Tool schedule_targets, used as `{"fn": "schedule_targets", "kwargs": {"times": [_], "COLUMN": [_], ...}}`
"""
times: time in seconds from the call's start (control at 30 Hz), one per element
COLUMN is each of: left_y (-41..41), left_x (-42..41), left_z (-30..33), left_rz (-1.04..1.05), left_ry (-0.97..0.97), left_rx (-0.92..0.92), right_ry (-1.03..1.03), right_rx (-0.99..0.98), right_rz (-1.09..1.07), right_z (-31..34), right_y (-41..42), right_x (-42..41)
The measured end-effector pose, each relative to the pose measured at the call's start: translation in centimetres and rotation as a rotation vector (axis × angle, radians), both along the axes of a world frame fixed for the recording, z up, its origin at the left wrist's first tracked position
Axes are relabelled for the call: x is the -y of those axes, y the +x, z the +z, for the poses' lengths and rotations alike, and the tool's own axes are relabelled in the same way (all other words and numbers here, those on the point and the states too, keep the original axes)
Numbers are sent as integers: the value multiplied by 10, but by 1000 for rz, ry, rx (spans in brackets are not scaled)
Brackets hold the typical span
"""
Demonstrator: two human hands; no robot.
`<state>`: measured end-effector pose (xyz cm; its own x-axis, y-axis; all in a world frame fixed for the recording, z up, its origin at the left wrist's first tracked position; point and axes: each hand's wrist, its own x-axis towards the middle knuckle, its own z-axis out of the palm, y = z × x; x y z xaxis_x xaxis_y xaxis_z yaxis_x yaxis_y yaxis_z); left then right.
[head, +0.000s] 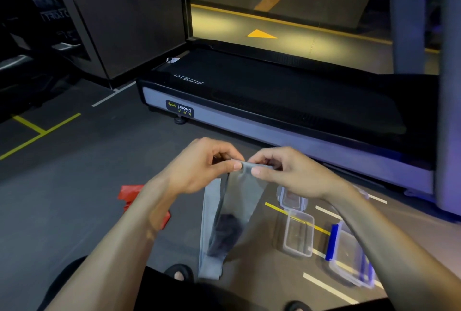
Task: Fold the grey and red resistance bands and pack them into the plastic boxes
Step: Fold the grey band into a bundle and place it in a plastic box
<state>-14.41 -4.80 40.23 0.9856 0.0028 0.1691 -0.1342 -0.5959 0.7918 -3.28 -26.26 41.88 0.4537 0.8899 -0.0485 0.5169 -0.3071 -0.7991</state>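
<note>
**Grey band held up in both hands before the treadmill**

Grey resistance band hangs as a long loop in the air in front of the treadmill, its top edge pinched between both hands and its lower end dangling near the person's knees. Left hand nips the top edge between thumb and curled fingers; right hand does the same from the other side, so the two thumbs almost meet over the band.

Red resistance band lies crumpled on the floor on the near side of the treadmill, off its left end, partly hidden by the left forearm. Off the treadmill's right half, on the near side, sit the plastic boxes: a small clear box standing open, its lid just behind it toward the treadmill, and a larger box with blue clips closer to the person. Between the treadmill's long grey side rail and the hands runs a strip of bare dark floor, crossed by yellow and white painted lines.

Readable writing: a sticker on the treadmill's left corner says "BODY STRONG", and the deck carries the word "FITNESS", seen upside down.
</note>
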Motion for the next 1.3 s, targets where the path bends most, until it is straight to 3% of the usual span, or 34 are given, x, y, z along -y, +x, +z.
{"fn": "schedule_targets", "kwargs": {"times": [0.2, 0.43, 0.77, 0.97, 1.17, 1.23, 1.3], "left_y": [0, 0, 3, 3, 1, 0, -1], "left_x": [-3, -1, -1, 0, 0, -1, -1], "left_z": [-3, -2, -4, -2, 1, 4, 5], "left_rz": [-5, -26, -7, 3, 17, 35, 48], "left_ry": [14, 4, -77, -204, -247, -252, -254], "left_rx": [10, 27, 42, 22, 14, 27, 32], "right_ry": [-35, -11, 126, 197, 209, 243, 256], "right_rx": [-527, -885, -664, -337, -133, -226, -477], "right_rz": [-176, -286, -303, -298, -242, -265, -290], "right_z": [5, 8, -1, -5, -5, -4, -1], "right_y": [-1, 2, 2, 4, 2, 1, -1], "right_x": [-4, -5, -3, -2, -1, -2, -3]}}
